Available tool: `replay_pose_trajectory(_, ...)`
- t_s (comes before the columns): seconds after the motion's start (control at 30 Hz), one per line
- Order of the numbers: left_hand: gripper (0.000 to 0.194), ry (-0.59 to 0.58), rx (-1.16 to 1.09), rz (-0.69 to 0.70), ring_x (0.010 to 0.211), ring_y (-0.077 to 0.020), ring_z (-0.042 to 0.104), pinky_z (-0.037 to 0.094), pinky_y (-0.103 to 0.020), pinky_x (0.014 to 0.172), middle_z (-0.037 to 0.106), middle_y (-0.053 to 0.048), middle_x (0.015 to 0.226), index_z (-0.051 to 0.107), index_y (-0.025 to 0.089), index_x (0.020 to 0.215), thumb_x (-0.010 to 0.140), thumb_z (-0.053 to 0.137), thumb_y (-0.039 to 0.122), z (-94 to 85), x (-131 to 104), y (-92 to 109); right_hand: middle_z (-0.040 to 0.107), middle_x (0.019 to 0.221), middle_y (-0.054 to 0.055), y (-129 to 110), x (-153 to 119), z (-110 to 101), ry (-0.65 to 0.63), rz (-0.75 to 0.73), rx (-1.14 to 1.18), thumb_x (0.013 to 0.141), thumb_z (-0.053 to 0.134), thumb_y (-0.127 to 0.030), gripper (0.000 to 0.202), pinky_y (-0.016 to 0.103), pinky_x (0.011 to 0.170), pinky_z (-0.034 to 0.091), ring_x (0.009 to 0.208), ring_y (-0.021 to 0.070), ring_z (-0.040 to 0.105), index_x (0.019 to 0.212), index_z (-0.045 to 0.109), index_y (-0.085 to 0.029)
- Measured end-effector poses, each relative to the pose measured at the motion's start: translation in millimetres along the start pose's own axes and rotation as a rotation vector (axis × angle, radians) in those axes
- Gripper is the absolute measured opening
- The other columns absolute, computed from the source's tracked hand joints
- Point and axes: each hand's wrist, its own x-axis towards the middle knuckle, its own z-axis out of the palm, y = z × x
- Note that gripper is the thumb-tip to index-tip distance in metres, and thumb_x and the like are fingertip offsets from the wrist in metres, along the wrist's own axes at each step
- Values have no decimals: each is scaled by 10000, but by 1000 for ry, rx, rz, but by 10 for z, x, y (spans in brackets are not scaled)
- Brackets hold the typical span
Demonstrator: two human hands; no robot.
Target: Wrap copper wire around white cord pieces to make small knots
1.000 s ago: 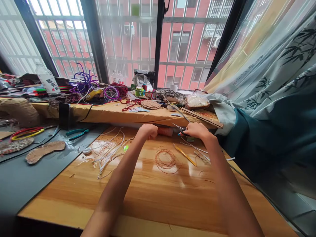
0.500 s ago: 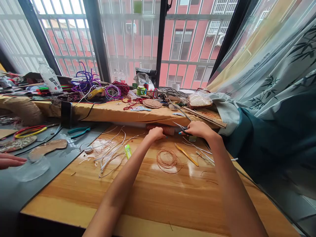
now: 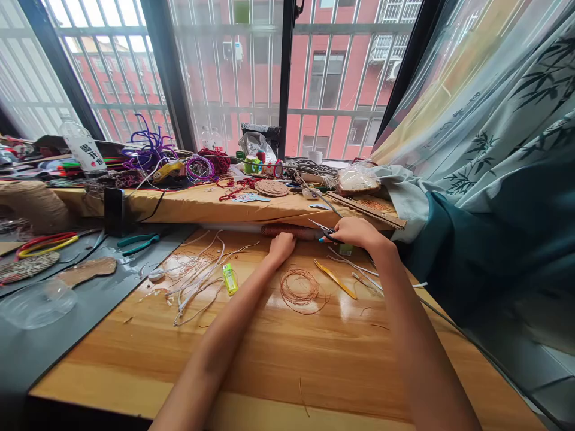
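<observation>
My left hand (image 3: 283,246) is closed at the back of the wooden table, against a reddish-brown roll of cord (image 3: 305,232) lying under the ledge. Its fingertips are turned away, so what they hold is hidden. Scissors (image 3: 329,232) with dark handles are in my right hand (image 3: 354,232), blades pointing left and slightly parted near the roll's right end. Between my forearms lies a loose coil of thin copper-brown cord (image 3: 300,288). Right of the coil is a yellow, pointed tool (image 3: 336,279). A yellow-green lighter (image 3: 230,279) lies left of my left forearm.
White cords (image 3: 204,281) and brown thread scraps spread over the table's left. On the grey mat are teal pliers (image 3: 138,242) and a clear plastic dish (image 3: 38,303). A cluttered ledge (image 3: 215,206) runs along the back. A dark cable (image 3: 453,326) follows the right edge.
My left hand has drawn slightly nearer and curled, and the roll lies farther under the ledge. Another person's hand at the far left has gone from view. The right hand keeps the scissors.
</observation>
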Motion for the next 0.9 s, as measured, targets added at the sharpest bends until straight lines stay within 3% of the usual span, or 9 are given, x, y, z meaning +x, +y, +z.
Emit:
replay_pose_trajectory(0.17, 365, 16, -14, 5, 921, -219, 573, 425, -265, 702, 615, -124, 998, 593, 178, 992, 838, 320, 363, 29, 38, -45, 636, 647, 70, 2, 6, 11, -23, -4, 2, 646, 460, -586, 474, 252, 509, 309, 629, 181, 558, 642, 679, -166)
replay_pose_trajectory(0.3, 438, 53, 10, 0, 929, -264, 565, 427, -315, 728, 603, -172, 992, 599, 132, 985, 812, 348, 446, 45, 54, -13, 644, 703, 90, 20, 18, 24, -34, 6, -11, 637, 460, -608, 511, 257, 519, 319, 657, 198, 562, 696, 688, -155)
replay_pose_trajectory(0.43, 420, 75, 36, 37, 935, -278, 556, 421, -370, 761, 586, -200, 971, 600, 90, 955, 852, 299, 363, 79, 78, 40, 649, 732, 98, 28, 19, 19, -37, 2, -17, 647, 432, -630, 552, 253, 519, 320, 667, 197, 564, 737, 691, -150)
replay_pose_trajectory(0.57, 290, 41, 39, 96, 928, -204, 538, 434, -380, 787, 549, -122, 1017, 535, 105, 1014, 839, 397, 291, 157, 99, 41, 647, 750, 103, 28, 18, 10, -43, -9, -19, 652, 445, -611, 547, 246, 523, 318, 677, 193, 564, 771, 687, -135)
replay_pose_trajectory(0.7, 326, 20, -5, 131, 920, -170, 522, 456, -377, 769, 506, -81, 1077, 467, 132, 1089, 809, 462, 300, 220, 116, -4, 648, 740, 97, 22, 19, 6, -56, -14, -10, 650, 456, -602, 527, 241, 523, 319, 685, 190, 562, 740, 685, -136)
replay_pose_trajectory(0.83, 297, 29, -102, 141, 888, -160, 536, 464, -356, 750, 526, -77, 1042, 486, 131, 1063, 820, 444, 296, 131, 198, 0, 649, 765, 106, 14, 18, 5, -64, -15, -5, 646, 453, -608, 538, 242, 528, 324, 699, 197, 561, 756, 681, -134)
replay_pose_trajectory(0.9, 287, 50, -153, 156, 782, -115, 567, 475, -278, 689, 572, -61, 958, 513, 125, 1020, 872, 317, 274, 18, 255, 26, 647, 757, 108, 14, 26, 18, -79, -17, 1, 643, 448, -617, 546, 247, 532, 326, 699, 201, 559, 739, 680, -133)
